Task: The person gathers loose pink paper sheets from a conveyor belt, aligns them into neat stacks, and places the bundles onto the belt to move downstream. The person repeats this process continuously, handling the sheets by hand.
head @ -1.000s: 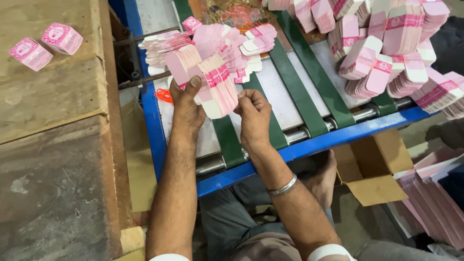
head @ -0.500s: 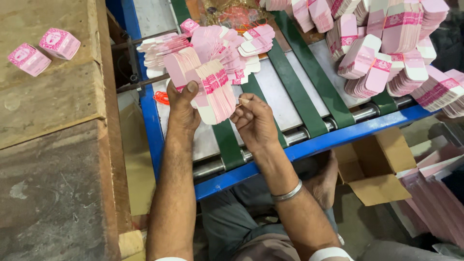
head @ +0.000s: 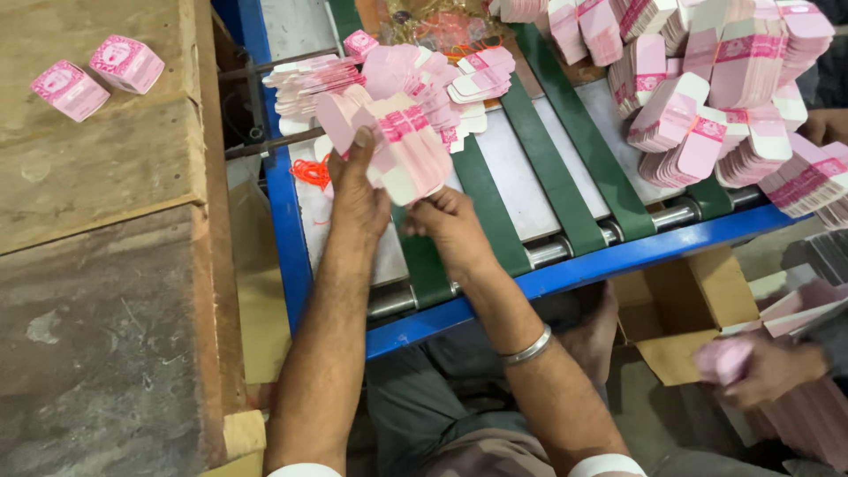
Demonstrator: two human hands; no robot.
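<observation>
A: Blue-framed conveyor (head: 565, 274), green belts, pink card piles all over — where is the stack?
B: Stack of pink die-cut cards (head: 402, 150) pinched in left hand (head: 358, 199), long axis slanting up-left. Right hand (head: 450, 230) nips its lower end from just below-right.

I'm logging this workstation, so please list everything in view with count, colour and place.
card stack: one, pink and white, held over the conveyor
card piles: many, pink and white, on the conveyor
conveyor: one, blue frame, green belts
small boxes: two, pink, on the wooden bench
cardboard box: one, brown, below the conveyor
another person's hand: one, lower right, holding pink cards
left hand: grips the card stack
right hand: at the stack's lower edge
</observation>
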